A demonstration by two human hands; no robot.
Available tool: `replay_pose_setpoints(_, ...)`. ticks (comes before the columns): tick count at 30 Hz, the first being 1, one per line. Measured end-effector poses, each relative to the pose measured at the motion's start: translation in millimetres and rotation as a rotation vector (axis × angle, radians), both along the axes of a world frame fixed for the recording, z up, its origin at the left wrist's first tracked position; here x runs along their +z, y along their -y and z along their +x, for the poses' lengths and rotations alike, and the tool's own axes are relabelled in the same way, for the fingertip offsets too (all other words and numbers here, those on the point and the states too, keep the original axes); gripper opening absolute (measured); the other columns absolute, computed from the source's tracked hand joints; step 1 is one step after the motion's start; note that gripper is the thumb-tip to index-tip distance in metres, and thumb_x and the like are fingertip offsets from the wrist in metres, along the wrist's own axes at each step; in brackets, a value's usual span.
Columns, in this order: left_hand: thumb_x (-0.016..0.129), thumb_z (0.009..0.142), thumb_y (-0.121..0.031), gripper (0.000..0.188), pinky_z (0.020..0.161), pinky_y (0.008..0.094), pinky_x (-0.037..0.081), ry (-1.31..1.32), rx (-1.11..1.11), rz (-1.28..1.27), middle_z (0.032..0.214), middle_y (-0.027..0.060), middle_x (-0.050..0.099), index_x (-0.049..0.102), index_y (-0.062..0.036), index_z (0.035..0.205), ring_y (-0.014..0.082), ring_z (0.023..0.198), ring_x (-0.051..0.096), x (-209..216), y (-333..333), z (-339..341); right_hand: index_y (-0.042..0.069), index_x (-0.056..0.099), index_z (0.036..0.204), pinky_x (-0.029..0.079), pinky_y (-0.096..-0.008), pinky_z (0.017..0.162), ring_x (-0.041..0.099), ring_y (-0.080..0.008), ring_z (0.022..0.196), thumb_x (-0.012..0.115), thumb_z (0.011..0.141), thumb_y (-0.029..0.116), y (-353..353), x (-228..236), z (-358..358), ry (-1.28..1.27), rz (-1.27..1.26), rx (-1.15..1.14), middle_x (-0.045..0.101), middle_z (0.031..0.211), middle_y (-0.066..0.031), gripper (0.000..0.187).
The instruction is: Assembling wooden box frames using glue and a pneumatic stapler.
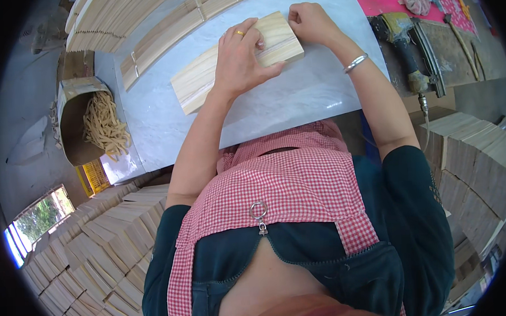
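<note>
Head view: a wooden block [277, 37] is lying aslant on the pale worktop [304, 93]. Left hand [240, 59] is spreading wide over its top, thumb apart from the bent fingers (one is wearing a ring). Right hand [310, 24] is curling at the block's right end; cannot tell whether it is gripping. Nail gun [406, 49] is resting farther right.
</note>
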State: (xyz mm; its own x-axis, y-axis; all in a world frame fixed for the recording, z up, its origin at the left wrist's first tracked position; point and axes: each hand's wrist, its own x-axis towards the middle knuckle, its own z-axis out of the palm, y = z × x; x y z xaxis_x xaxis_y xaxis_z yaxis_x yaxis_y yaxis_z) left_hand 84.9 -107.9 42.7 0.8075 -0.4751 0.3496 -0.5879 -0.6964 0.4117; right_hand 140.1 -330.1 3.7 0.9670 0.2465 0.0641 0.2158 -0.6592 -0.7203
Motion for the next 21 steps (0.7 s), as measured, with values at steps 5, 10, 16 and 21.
replay_pose_setpoints(5, 0.085, 0.059, -0.036, 0.049, 0.104, 0.0424, 0.038, 0.05, 0.028, 0.004, 0.136, 0.0143, 0.057, 0.052, -0.0091, 0.083, 0.0321, 0.116, 0.053, -5, -2, -2, 0.002, 0.07, 0.091, 0.048, -0.0327, 0.064, 0.056, -0.0212, 0.065, 0.067, 0.082, 0.009, 51, 12, -57, 0.2, -0.048, -0.13, 0.067, 0.079, -0.0075, 0.012)
replay_pose_setpoints(10, 0.084, 0.061, -0.044, 0.053, 0.102, 0.0424, 0.039, 0.1, 0.023, 0.007, 0.129, 0.013, 0.059, 0.053, -0.0091, 0.087, 0.0315, 0.116, 0.052, -9, -6, 0, 0.001, 0.066, 0.115, 0.053, -0.0387, 0.078, 0.064, -0.031, 0.08, 0.073, 0.088, 0.026, 156, 22, -115, 0.434, -0.52, -0.515, 0.067, 0.101, -0.0167, 0.037)
replay_pose_setpoints(16, 0.078, 0.069, -0.048, 0.052, 0.097, 0.0431, 0.043, 0.129, 0.006, 0.019, 0.114, 0.0148, 0.061, 0.058, -0.0056, 0.092, 0.0322, 0.107, 0.056, -8, -6, 2, -0.003, 0.06, 0.119, 0.052, -0.046, 0.087, 0.066, -0.0395, 0.097, 0.075, 0.083, 0.032, 187, 8, -125, 0.027, -0.702, -0.624, 0.065, 0.116, -0.0277, 0.053)
replay_pose_setpoints(21, 0.07, 0.079, -0.051, 0.053, 0.092, 0.0439, 0.048, 0.152, -0.035, 0.045, 0.099, 0.0175, 0.063, 0.063, -0.0014, 0.096, 0.0333, 0.097, 0.061, -2, -1, 5, -0.006, 0.064, 0.106, 0.055, -0.0414, 0.072, 0.069, -0.0321, 0.08, 0.078, 0.08, 0.035, 203, 37, -95, -0.101, -0.692, -0.566, 0.071, 0.096, -0.0233, 0.05)
